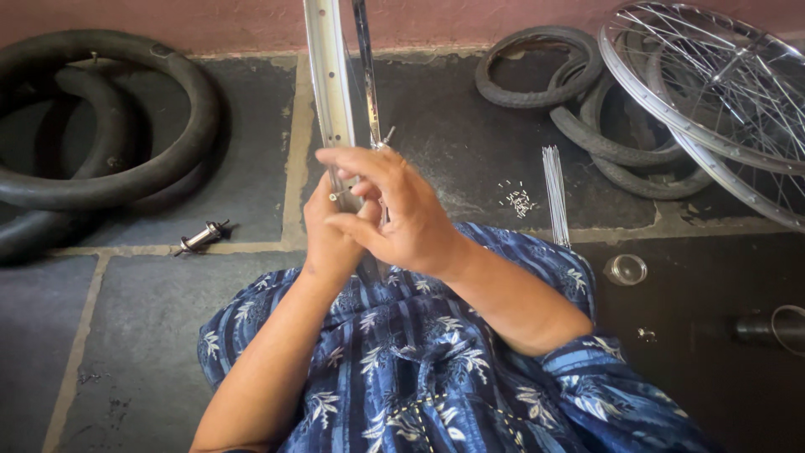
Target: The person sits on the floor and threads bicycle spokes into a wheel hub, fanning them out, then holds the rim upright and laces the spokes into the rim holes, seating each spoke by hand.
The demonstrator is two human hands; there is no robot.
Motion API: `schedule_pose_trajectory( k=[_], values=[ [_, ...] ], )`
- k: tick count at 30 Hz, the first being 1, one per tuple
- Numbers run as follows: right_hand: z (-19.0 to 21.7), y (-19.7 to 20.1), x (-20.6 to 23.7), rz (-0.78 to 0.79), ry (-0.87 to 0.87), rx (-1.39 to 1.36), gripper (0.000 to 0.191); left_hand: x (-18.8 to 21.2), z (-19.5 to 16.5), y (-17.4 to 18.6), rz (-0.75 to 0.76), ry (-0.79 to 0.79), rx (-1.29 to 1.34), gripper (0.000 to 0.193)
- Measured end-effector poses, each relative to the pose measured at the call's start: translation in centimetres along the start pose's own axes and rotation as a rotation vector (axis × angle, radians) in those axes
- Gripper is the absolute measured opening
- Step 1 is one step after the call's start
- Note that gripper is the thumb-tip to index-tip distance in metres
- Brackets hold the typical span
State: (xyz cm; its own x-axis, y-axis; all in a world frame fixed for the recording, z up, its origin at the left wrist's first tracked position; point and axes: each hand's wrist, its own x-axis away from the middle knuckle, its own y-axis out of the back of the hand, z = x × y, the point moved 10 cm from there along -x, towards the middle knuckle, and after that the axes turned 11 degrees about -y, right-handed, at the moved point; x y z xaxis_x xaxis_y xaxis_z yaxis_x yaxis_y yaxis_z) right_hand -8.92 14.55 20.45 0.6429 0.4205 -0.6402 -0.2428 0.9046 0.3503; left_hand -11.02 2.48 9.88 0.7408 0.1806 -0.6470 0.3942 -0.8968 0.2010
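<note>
A bare silver bicycle rim point(329, 84) stands upright on edge in front of me, running from my lap up past the top of the view. My left hand point(329, 236) wraps around the rim from behind and steadies it. My right hand point(394, 210) is closed over the rim's inner side, with its fingertips pinching a small spoke nipple point(337, 195) against a rim hole. A thin spoke point(366, 75) rises beside the rim. My blue patterned clothing fills the lower middle.
Black inner tubes point(126, 126) lie at the left, and a wheel hub point(201, 237) on the stone floor. A bundle of loose spokes point(554, 193) and scattered nipples point(518, 200) lie to the right. Tyres point(537, 71) and spoked wheels point(713, 84) are at the upper right, a small glass jar point(625, 269) below.
</note>
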Motion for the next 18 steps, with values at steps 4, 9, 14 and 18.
schedule_pose_trajectory(
  k=[4,9,14,18],
  values=[
    [0.3,0.0,0.6,-0.067,0.082,0.198,0.051,0.0,-1.7,0.0,-0.008,-0.185,0.02,0.019],
    [-1.1,0.3,0.6,-0.076,0.004,-0.106,0.055,0.4,0.0,-0.7,0.015,0.069,0.118,0.027],
    [-0.6,-0.3,1.1,-0.004,0.021,0.012,0.063,-0.4,-2.7,-0.2,0.062,-0.167,0.001,0.027],
    [-0.9,0.1,1.0,-0.086,0.005,0.033,0.057,0.0,-1.5,-0.4,0.024,-0.023,0.144,0.026]
  ],
)
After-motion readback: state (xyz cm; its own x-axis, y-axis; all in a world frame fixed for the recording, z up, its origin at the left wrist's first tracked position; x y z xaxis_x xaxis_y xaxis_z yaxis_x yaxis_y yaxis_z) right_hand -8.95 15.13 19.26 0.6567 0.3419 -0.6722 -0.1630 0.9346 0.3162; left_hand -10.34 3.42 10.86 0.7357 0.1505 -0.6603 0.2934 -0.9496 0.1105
